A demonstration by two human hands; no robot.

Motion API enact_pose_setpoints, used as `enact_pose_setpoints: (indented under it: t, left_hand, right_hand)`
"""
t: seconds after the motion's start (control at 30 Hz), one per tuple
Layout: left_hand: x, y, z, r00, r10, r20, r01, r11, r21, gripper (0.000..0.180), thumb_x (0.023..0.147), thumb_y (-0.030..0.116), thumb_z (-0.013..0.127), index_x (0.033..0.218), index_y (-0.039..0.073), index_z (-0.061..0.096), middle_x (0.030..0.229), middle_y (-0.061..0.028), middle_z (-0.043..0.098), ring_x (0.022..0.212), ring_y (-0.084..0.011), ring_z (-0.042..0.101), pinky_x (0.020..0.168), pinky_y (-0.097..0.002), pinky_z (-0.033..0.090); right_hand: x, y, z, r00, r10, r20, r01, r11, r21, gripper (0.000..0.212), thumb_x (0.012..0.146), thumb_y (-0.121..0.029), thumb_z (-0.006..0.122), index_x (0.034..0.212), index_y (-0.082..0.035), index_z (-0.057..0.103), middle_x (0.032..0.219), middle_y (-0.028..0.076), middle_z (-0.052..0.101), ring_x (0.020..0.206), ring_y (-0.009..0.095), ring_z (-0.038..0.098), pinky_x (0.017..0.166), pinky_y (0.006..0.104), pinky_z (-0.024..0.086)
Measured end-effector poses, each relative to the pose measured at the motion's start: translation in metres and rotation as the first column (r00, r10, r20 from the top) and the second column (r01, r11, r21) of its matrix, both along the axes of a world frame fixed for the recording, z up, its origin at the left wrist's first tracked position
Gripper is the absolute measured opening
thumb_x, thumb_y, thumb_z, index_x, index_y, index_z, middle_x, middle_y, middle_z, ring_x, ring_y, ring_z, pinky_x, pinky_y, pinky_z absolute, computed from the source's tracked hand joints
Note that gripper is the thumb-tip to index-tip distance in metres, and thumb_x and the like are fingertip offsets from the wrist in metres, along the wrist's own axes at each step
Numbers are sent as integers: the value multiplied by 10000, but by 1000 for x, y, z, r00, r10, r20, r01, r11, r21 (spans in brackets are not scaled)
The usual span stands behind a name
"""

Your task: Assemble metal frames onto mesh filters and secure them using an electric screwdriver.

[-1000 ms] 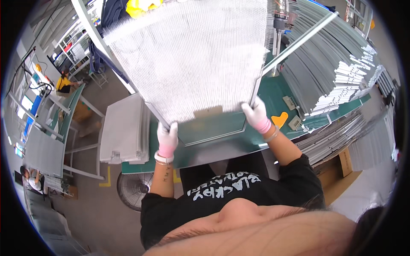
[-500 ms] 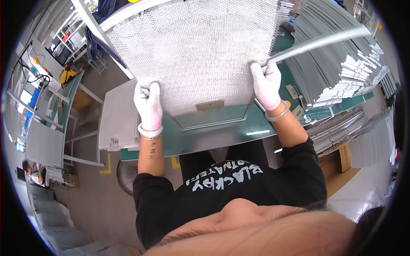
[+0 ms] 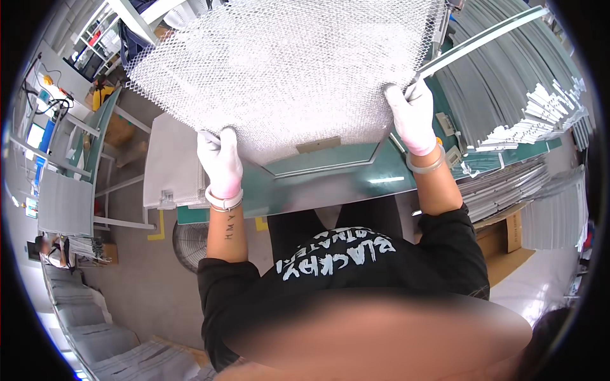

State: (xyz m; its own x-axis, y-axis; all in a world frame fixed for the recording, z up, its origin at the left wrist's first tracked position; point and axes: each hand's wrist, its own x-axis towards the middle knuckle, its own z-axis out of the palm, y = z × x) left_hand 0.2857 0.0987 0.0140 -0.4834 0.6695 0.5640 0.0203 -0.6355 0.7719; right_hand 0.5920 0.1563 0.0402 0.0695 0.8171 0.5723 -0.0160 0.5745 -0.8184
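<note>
A large silver expanded-metal mesh sheet (image 3: 273, 70) is held up in front of me over the green worktable. My left hand (image 3: 221, 164), in a white glove, pinches its near left corner between thumb and fingers. Gloved in white too, my right hand (image 3: 412, 120) grips the near right edge. A thin pale metal strip (image 3: 486, 39) slants up and right from that same hand and appears held with the sheet. Under the mesh, a slim metal frame (image 3: 324, 169) shows its near edge on the table, next to a beige rectangular piece (image 3: 319, 145). The mesh hides the rest of the frame.
On the right of the worktable (image 3: 292, 202) stand tall stacks of grey strips (image 3: 508, 82). A pile of pale flat panels (image 3: 171, 159) sits at its left. Below right is a cardboard box (image 3: 508, 247); a round fan (image 3: 190, 246) stands on the floor. Another person (image 3: 58, 253) is far left.
The mesh sheet has tilted and its far left part has swung outward to the left. My right hand has shifted slightly right and up; both hands keep their grip.
</note>
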Motion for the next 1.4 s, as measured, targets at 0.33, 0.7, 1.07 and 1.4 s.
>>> enact_pose_setpoints:
  t: [0.33, 0.7, 1.07, 1.4]
  left_hand:
    - [-3, 4, -1, 993, -107, -40, 106, 994, -25, 268, 880, -45, 532, 1146, -32, 556, 1032, -44, 623, 875, -77, 533, 801, -220, 429]
    - [-7, 3, -31, 984, -118, -131, 107, 990, -86, 287, 875, -23, 519, 1159, -28, 563, 1034, -35, 612, 919, -112, 545, 843, -262, 447]
    - [-20, -6, -136, 966, -175, -190, 134, 969, -208, 539, 958, 262, 646, 1348, -58, 455, 1203, -76, 595, 1022, -140, 551, 904, -271, 434]
    - [-34, -14, -18, 893, -341, -294, 283, 933, -224, 510, 851, 203, 704, 1273, -26, 531, 1216, -95, 608, 1124, -174, 565, 985, -306, 430]
  right_hand:
    - [11, 9, -17, 999, 38, 31, -37, 999, -35, 242, 938, -26, 581, 1174, 27, 578, 951, -7, 638, 843, 36, 519, 775, 205, 425]
    - [5, -3, -45, 971, 175, -161, -185, 982, -48, 290, 967, -33, 520, 1248, 37, 538, 1146, 57, 641, 1040, 111, 579, 943, 279, 446]
    - [6, -10, -123, 989, 145, 6, -144, 988, -64, 396, 972, -144, 587, 1299, 58, 491, 1217, 98, 619, 1118, 159, 571, 1002, 309, 417]
    - [33, 3, -36, 895, 443, -60, -447, 885, -131, 442, 916, -125, 609, 1315, 25, 492, 1224, 75, 598, 1135, 130, 535, 1009, 303, 409]
